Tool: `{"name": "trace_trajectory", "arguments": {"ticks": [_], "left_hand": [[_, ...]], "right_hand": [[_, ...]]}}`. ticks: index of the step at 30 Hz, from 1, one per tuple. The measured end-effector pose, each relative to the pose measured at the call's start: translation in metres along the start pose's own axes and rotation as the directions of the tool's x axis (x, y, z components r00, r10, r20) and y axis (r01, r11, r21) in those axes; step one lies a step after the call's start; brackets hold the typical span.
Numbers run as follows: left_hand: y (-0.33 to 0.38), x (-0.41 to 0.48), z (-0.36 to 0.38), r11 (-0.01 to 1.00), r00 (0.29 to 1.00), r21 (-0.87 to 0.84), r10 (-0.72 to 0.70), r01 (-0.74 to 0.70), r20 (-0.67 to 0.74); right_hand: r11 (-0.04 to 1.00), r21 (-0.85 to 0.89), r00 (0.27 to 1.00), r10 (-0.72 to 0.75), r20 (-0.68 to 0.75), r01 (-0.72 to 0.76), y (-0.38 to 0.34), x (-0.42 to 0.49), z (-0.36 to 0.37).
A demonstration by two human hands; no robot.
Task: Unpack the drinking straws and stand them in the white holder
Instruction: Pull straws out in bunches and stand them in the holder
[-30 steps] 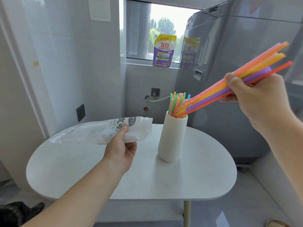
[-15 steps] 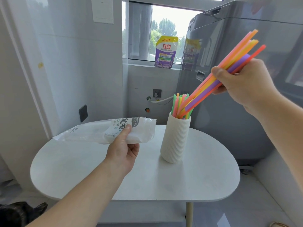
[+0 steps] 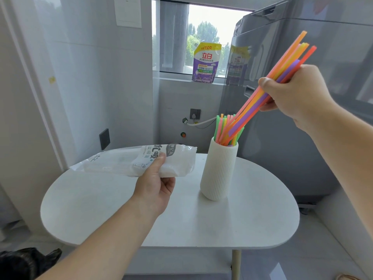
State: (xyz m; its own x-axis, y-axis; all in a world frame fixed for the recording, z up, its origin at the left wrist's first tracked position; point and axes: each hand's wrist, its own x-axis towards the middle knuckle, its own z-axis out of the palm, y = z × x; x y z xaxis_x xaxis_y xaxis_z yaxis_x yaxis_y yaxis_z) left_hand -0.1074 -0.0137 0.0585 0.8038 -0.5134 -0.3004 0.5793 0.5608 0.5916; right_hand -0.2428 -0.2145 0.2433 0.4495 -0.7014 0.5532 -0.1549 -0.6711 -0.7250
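right hand (image 3: 295, 93) grip grasps straws (image 3: 282, 71), lower ends inside holder (image 3: 219, 170) on worktop (image 3: 252, 225). left hand (image 3: 154, 190) grip pinches wrapper (image 3: 121, 163).

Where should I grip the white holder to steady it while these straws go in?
Wrap the ribbed mid-body of the white holder from its left, probably. It stands upright and round, and the straws in the right hand slant in over its right rim, so the mouth is crowded.

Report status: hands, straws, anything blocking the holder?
Left hand grips the bag. Right hand grips a tilted straw bundle, lower ends at the mouth of the white holder. Other straws inside; nothing blocking.
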Motion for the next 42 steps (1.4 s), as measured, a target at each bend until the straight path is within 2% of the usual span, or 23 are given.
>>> {"name": "trace_trajectory", "arguments": {"ticks": [5,20,42], "left_hand": [[0.0,0.0,0.0,1.0,1.0,0.002,-0.003,0.003,-0.003],[0.0,-0.002,0.0,1.0,1.0,-0.01,-0.003,0.003,0.006],[-0.001,-0.002,0.0,1.0,1.0,-0.004,-0.004,0.004,0.008]], "right_hand": [[0.999,0.038,0.999,0.025,-0.044,-0.024,0.003,0.004,-0.005],[0.999,-0.041,0.999,0.012,-0.04,-0.014,-0.003,0.002,-0.011],[0.992,-0.124,0.993,0.019,0.114,-0.005,-0.011,0.008,0.001]]}}
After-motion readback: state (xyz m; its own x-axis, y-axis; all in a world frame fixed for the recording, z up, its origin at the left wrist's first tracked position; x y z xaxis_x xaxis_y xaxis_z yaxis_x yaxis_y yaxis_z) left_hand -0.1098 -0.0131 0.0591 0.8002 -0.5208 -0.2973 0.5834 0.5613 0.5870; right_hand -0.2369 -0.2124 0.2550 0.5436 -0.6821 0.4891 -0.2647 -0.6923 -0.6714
